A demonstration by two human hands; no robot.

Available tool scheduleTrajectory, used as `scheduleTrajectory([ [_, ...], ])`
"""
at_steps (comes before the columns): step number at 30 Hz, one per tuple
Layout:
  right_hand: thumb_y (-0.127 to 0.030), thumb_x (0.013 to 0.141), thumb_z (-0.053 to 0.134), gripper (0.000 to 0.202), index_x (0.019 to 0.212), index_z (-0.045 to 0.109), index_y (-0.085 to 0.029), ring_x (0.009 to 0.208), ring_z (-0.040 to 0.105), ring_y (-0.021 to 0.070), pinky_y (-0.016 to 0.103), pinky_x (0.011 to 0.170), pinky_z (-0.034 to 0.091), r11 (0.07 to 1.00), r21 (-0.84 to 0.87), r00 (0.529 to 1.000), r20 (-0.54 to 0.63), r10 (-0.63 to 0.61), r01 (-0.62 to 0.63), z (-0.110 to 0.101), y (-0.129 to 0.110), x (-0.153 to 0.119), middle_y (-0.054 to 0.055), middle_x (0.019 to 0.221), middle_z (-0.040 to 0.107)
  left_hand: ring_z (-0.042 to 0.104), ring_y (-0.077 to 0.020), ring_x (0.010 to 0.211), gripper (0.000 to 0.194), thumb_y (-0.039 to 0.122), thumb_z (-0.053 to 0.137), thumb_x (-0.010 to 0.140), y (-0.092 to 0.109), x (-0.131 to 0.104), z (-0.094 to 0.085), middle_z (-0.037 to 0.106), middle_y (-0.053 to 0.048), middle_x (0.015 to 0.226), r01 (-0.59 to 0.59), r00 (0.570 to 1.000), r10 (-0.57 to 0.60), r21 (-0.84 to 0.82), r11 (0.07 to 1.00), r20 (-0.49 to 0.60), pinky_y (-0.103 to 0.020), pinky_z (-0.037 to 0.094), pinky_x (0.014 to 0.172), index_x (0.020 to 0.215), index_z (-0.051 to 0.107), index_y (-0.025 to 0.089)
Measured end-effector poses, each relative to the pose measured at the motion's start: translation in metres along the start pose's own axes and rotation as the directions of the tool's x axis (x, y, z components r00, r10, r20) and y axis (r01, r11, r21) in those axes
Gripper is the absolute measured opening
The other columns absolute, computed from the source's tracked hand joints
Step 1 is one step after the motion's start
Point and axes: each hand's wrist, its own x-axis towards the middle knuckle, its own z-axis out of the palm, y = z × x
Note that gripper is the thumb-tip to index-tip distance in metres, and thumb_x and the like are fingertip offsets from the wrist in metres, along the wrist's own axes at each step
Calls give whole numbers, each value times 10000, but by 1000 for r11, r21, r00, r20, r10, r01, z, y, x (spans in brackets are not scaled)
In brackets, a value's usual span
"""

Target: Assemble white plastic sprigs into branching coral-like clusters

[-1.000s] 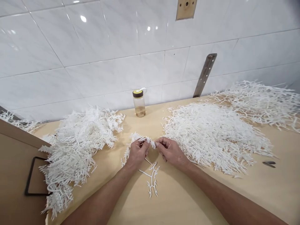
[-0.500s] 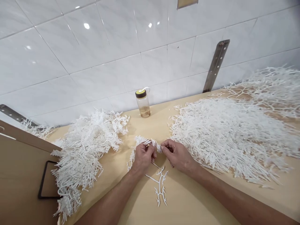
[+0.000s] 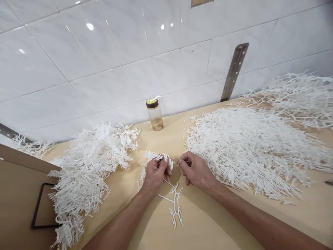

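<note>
My left hand [image 3: 156, 172] is closed around a white branched strand [image 3: 164, 157] that looks like plastic. The strand's twiggy end sticks out above and to the right of the fingers, and more white twigs show behind this hand. My right hand [image 3: 195, 169] is held in a pinch just to the right, a small gap apart from the strand. Whatever its fingertips hold, if anything, is too small to make out. A loose white branched piece [image 3: 176, 201] lies flat on the table below, between my forearms; its upper stem reaches toward my left hand.
A large heap of white twigs [image 3: 247, 149] spreads over the right of the table [image 3: 208, 222]. Another pile [image 3: 85, 163] stands at left, beside a brown box-like panel [image 3: 20, 201] with a black handle. A lidded bottle [image 3: 155, 116] stands near the tiled wall.
My right hand has come away from the end of the white strand, opening a small gap. The strand's end now droops beside my left hand. The view has shifted slightly.
</note>
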Motion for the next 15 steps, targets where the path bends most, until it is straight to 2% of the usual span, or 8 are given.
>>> scheduleTrajectory([
  [4, -369, 871, 563, 170, 859, 577, -199, 377, 535, 118, 223, 379, 426, 965, -160, 958, -166, -235, 209, -23, -15, -6, -35, 556, 589, 417, -62, 360, 502, 589, 677, 773, 0, 0, 0, 512, 20, 453, 19, 1000, -19, 11, 1000, 5, -198, 301, 373, 549, 546, 159],
  [5, -359, 865, 578, 164, 862, 589, -196, 412, 549, 121, 232, 417, 441, 925, -262, 913, -231, -336, 274, -32, -20, -6, -17, 589, 614, 399, -58, 349, 508, 588, 680, 768, 1, 0, 0, 501, 22, 439, 35, 999, -35, 14, 999, -2, -197, 287, 367, 535, 541, 159],
  [7, -317, 859, 589, 124, 869, 610, -196, 477, 570, 134, 261, 515, 482, 823, -465, 773, -368, -516, 328, -55, -29, -4, -7, 610, 616, 380, -54, 337, 489, 577, 698, 749, 2, -2, 0, 497, 25, 428, 62, 998, -62, 14, 998, -20, -197, 266, 359, 545, 552, 158],
  [10, -244, 842, 570, 99, 885, 636, -184, 554, 572, 146, 319, 624, 513, 678, -696, 571, -464, -677, 238, -86, -39, 1, 43, 746, 641, 390, -61, 341, 428, 559, 732, 712, 4, -3, 1, 521, 32, 445, 66, 997, -67, -14, 998, -43, -196, 258, 355, 637, 595, 160],
  [12, -189, 811, 542, 161, 924, 654, -170, 602, 578, 151, 336, 645, 521, 637, -745, 496, -484, -721, 198, -95, -41, 2, 93, 898, 661, 389, -64, 342, 415, 553, 744, 697, 5, -3, 2, 522, 38, 445, 63, 997, -64, -27, 998, -48, -197, 259, 355, 672, 607, 163],
  [13, -182, 809, 532, 182, 936, 662, -168, 618, 589, 153, 331, 642, 524, 647, -730, 506, -482, -715, 219, -93, -41, 2, 99, 925, 668, 385, -64, 341, 414, 551, 746, 694, 5, -3, 2, 519, 39, 441, 62, 997, -63, -28, 998, -49, -198, 260, 356, 664, 604, 163],
  [14, -189, 817, 528, 186, 936, 670, -171, 626, 601, 154, 319, 632, 527, 674, -692, 553, -467, -690, 258, -88, -40, 1, 93, 913, 679, 381, -62, 338, 418, 551, 746, 694, 4, -3, 1, 516, 38, 437, 62, 997, -63, -24, 998, -49, -200, 261, 356, 641, 597, 163],
  [15, -215, 838, 530, 181, 938, 676, -178, 625, 618, 155, 299, 612, 527, 722, -621, 639, -428, -639, 305, -79, -39, 0, 74, 860, 692, 379, -61, 335, 428, 552, 741, 698, 3, -3, 1, 513, 34, 433, 62, 997, -62, -15, 998, -46, -203, 262, 357, 608, 585, 163],
])
